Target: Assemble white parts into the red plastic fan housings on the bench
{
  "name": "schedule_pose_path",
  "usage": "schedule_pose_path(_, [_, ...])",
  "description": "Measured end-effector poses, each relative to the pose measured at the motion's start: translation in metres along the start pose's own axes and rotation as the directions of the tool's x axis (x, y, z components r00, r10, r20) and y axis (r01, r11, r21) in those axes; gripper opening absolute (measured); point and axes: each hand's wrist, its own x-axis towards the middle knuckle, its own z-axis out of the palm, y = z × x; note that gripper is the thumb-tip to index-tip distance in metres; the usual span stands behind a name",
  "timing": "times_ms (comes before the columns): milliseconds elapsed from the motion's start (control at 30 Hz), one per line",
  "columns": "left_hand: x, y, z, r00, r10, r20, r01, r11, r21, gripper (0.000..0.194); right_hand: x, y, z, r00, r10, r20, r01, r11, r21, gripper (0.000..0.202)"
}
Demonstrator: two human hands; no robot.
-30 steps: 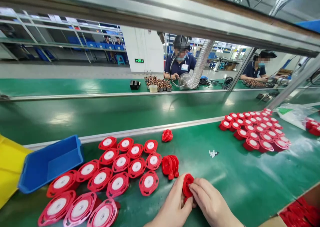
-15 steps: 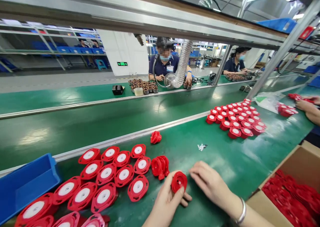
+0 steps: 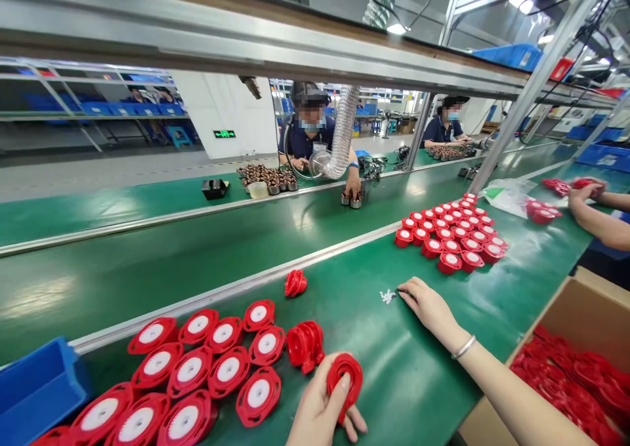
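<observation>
My left hand (image 3: 322, 403) grips a round red plastic housing (image 3: 350, 369), its thumb across the front face. My right hand (image 3: 427, 302) reaches out over the green bench, fingertips pinched together at the right edge of a small pile of tiny white parts (image 3: 387, 296). Whatever is between those fingertips is too small to make out. Close to my left hand stand several stacked red housings (image 3: 305, 345), with a smaller red piece (image 3: 296, 283) behind them. Rows of red housings with white round centres (image 3: 229, 368) lie to the left.
At left is a blue bin (image 3: 42, 384); at lower right, a cardboard box (image 3: 561, 308) full of red parts. More red-and-white housings (image 3: 450, 262) stand further right. A co-worker's hands (image 3: 585, 193) hold red parts there. Across the belt, another person handles copper-wound parts (image 3: 268, 178).
My right hand has moved away from the red housing, forward to the white pile. My left hand still holds the housing, now tilted differently. The person opposite has moved parts onto the belt.
</observation>
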Motion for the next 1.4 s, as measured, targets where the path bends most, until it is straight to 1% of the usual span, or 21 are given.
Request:
schedule_pose_path(167, [0.005, -0.008, -0.006, 0.999, -0.021, 0.040, 0.020, 1.000, 0.014, 0.068, 0.001, 0.005, 0.003, 0.998, -0.049, -0.031, 0.048, 0.999, -0.018, 0.030])
schedule_pose_path(300, [0.005, -0.008, -0.006, 0.998, -0.034, 0.048, 0.033, 0.999, 0.023, 0.068, 0.003, 0.007, 0.002, 0.997, -0.062, -0.041, 0.062, 0.998, -0.014, 0.031])
schedule_pose_path(400, [0.002, -0.002, -0.002, 0.999, -0.018, 0.045, 0.017, 1.000, 0.011, 0.065, 0.004, 0.007, -0.001, 0.999, -0.045, -0.017, 0.044, 0.999, -0.008, 0.028])
schedule_pose_path(500, [-0.001, 0.004, 0.001, 1.000, -0.008, 0.021, 0.007, 0.999, 0.049, 0.062, 0.004, 0.008, -0.004, 0.999, -0.016, 0.028, 0.016, 1.000, -0.009, 0.021])
schedule_pose_path(667, [-0.001, 0.011, 0.002, 0.999, -0.028, 0.045, 0.024, 0.995, 0.094, 0.060, 0.012, 0.011, -0.008, 0.997, 0.006, 0.072, -0.005, 1.000, -0.006, 0.015])
schedule_pose_path(767, [-0.002, 0.012, 0.002, 0.999, -0.035, 0.039, 0.032, 0.995, 0.089, 0.060, 0.025, 0.010, -0.008, 0.996, -0.017, 0.083, 0.017, 1.000, 0.003, 0.013])
schedule_pose_path(900, [-0.003, 0.014, 0.003, 0.999, -0.028, 0.031, 0.025, 0.995, 0.095, 0.060, 0.041, 0.009, -0.005, 0.987, -0.075, 0.139, 0.074, 0.997, 0.015, 0.010])
schedule_pose_path(1033, [-0.003, 0.014, 0.003, 0.999, -0.034, 0.037, 0.030, 0.996, 0.084, 0.061, 0.047, 0.009, -0.002, 0.979, -0.096, 0.179, 0.095, 0.995, 0.012, 0.012])
schedule_pose_path(1233, [-0.002, 0.008, 0.001, 0.999, -0.001, 0.052, -0.001, 0.999, 0.042, 0.054, 0.046, 0.012, -0.001, 0.977, -0.094, 0.192, 0.094, 0.996, 0.009, 0.018])
schedule_pose_path(1400, [-0.001, 0.006, -0.001, 0.997, 0.010, 0.071, -0.011, 1.000, 0.006, 0.048, 0.043, 0.015, 0.002, 0.986, -0.078, 0.150, 0.075, 0.997, 0.028, 0.016])
